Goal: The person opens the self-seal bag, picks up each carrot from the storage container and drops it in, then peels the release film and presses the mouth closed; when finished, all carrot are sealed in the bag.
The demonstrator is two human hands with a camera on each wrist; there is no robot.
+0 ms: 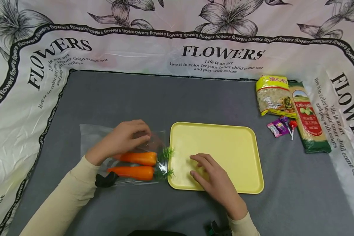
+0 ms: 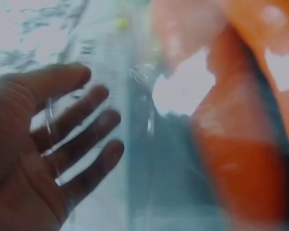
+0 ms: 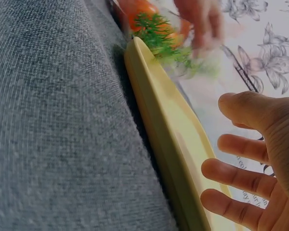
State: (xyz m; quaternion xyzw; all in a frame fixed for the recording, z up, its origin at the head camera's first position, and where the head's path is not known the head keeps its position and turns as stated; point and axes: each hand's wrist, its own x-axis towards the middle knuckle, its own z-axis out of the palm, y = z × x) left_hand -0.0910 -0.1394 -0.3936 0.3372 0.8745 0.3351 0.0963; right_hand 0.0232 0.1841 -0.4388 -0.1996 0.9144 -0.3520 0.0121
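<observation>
Two orange carrots, an upper one (image 1: pixel 141 158) and a lower one (image 1: pixel 135 172), lie with a clear plastic bag (image 1: pixel 89 133) left of a yellow tray (image 1: pixel 221 141). Their green tops (image 3: pixel 156 33) reach the tray's left rim. Over the bag is my left hand (image 1: pixel 121 141), its fingers (image 2: pixel 86 130) loosely bent and apart with nothing gripped. Shiny streaks cross those fingers in the left wrist view; whether plastic covers them I cannot tell. My right hand (image 1: pixel 215 180) hovers above the tray, fingers spread and holding nothing.
At the right stand a yellow-topped pasta bag (image 1: pixel 272 95) and a green and red packet (image 1: pixel 309 118). Wrapped candies (image 1: pixel 278 127) and a red lollipop (image 1: pixel 293 124) lie before them. A grey cloth (image 1: pixel 165 101) covers the table, bordered by a flower-printed sheet (image 1: pixel 135 49).
</observation>
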